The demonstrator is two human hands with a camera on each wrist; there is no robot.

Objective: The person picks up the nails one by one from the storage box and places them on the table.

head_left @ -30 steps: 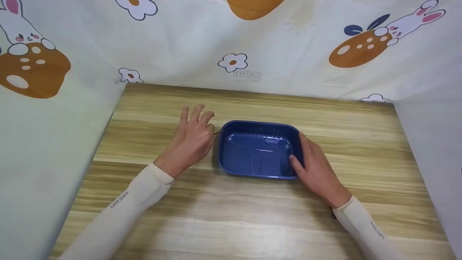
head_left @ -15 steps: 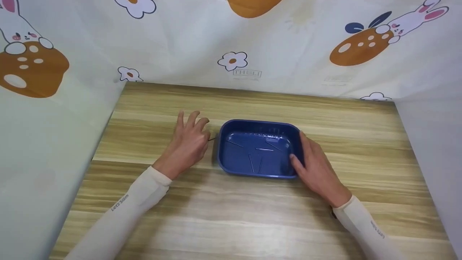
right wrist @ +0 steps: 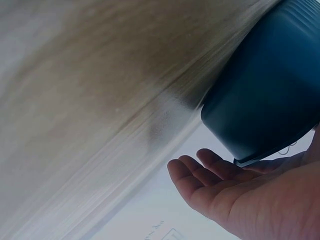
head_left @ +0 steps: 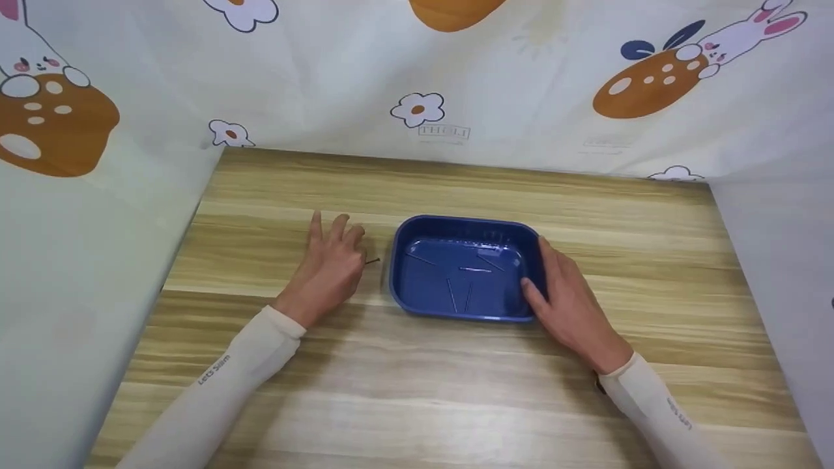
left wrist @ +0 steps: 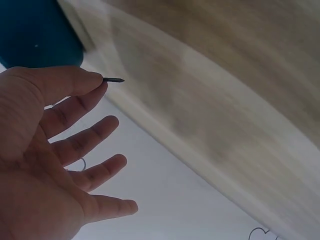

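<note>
Left of a blue plastic basin (head_left: 430, 306), my left hand (head_left: 326, 277) pinches a thin dark nail (head_left: 373, 262) between thumb and index finger, the other fingers spread. In the left wrist view the nail's pointed end (left wrist: 116, 80) sticks out past the fingertips. My right hand (head_left: 576, 312) holds the basin's right end, thumb over the rim and inside, fingers along the outer wall. The right wrist view shows the basin's outer wall (right wrist: 265, 95) above these fingers. Several thin nails (head_left: 453, 295) lie scattered on the basin's floor.
The basin stands on a wood-grain table (head_left: 417, 391). A pale cloth printed with rabbits and flowers (head_left: 313, 78) rises behind the table and along its sides.
My left hand has moved left and toward the near side, carrying the nail away from the basin's left rim. The right hand and the basin have stayed in place.
</note>
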